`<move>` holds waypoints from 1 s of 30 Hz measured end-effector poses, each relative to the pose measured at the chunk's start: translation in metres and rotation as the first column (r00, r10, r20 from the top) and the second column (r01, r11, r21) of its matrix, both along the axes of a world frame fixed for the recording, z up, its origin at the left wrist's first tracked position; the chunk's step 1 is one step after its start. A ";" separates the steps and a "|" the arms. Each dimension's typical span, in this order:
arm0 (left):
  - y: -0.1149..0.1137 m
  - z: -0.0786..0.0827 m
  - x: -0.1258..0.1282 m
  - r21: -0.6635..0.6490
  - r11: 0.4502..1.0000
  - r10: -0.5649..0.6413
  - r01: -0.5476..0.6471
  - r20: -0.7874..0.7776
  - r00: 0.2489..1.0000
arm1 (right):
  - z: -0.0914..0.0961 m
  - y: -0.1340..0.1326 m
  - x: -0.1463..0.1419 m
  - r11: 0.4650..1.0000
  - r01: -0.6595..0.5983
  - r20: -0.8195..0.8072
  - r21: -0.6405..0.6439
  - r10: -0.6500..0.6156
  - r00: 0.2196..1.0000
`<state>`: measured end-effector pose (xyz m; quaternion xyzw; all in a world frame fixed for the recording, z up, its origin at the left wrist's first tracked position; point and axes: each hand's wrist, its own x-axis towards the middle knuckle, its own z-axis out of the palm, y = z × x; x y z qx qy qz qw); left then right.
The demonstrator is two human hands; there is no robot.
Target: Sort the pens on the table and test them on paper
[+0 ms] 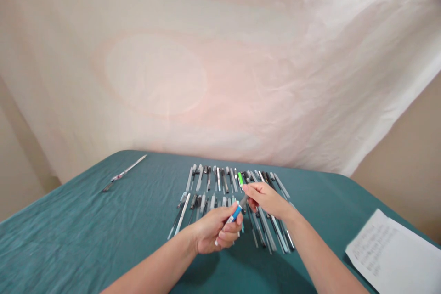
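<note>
A blue and white pen (236, 213) with a dark grey end is held above the table, tilted up toward the right. My left hand (216, 230) is closed around its lower body. The fingertips of my right hand (266, 197) pinch the grey end; whether that end is a cap or a grip I cannot tell. Beneath and behind my hands lie two rows of pens, the far row (208, 179) and the near row (182, 215), partly hidden by my hands. A pen with a bright green part (240, 179) stands out just beyond my right fingertips.
Everything rests on a dark green tablecloth (86, 229). A single long pen or pens laid end to end (126, 172) lie at the far left. Sheets of paper with blurred writing (396, 257) are at the right. A pale hanging sheet (220, 64) rises behind the table.
</note>
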<state>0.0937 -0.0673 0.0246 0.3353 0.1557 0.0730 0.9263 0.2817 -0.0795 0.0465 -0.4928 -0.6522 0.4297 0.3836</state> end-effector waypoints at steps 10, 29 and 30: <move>-0.009 -0.005 0.011 0.422 0.870 0.311 -0.256 -0.066 0.948 | -0.004 0.003 0.005 0.991 0.114 -0.081 -0.072 -0.119 0.990; -0.009 -0.003 0.010 0.385 0.875 0.329 -0.295 -0.024 0.944 | -0.002 0.001 0.000 0.985 0.097 -0.291 -0.144 -0.136 0.947; -0.008 -0.003 0.010 0.354 0.893 0.306 -0.279 -0.021 0.952 | 0.000 0.000 0.000 0.987 0.064 -0.313 -0.149 -0.109 0.944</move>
